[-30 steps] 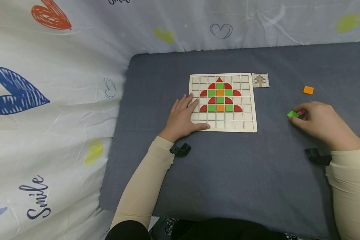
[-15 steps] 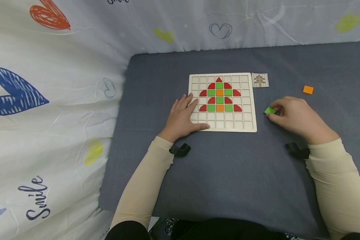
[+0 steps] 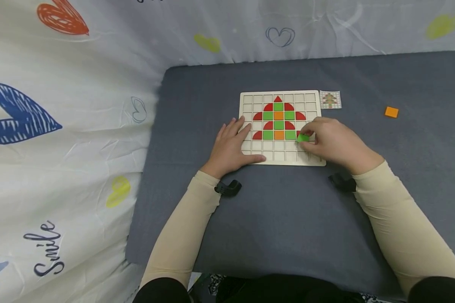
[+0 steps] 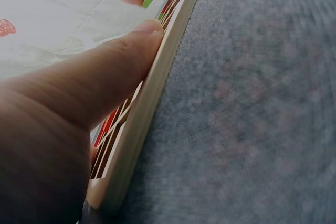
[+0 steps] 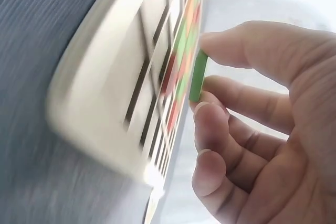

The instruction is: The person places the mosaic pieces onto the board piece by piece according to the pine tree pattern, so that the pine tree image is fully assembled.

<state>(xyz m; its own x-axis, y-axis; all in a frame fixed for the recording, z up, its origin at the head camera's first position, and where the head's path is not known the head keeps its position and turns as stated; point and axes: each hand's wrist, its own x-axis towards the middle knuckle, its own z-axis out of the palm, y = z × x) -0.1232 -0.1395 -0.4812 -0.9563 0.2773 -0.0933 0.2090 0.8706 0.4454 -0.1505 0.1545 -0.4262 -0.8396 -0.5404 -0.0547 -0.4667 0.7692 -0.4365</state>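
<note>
A pale wooden grid board [image 3: 255, 158] lies on the table, with red, green and orange tiles set in its cells in a tree shape. My left hand [image 3: 229, 148] rests on the board's left side, fingers spread and thumb along the near edge. Between thumb and fingertips my right hand [image 3: 335, 143] pinches a green square tile [image 3: 302, 138], held over the right part of the board beside the lower row. In the right wrist view the green tile [image 5: 198, 76] appears edge-on, above the board's surface.
A small pattern card [image 3: 330, 100] with a tree picture lies against the board's upper right corner. One orange square tile [image 3: 392, 112] lies farther right on the grey cloth [image 3: 273, 219]. A white printed curtain [image 3: 98, 105] hangs at the left and back.
My right hand has carried the green tile leftward from the cloth at the right to above the board. The left hand has stayed in place on the board.
</note>
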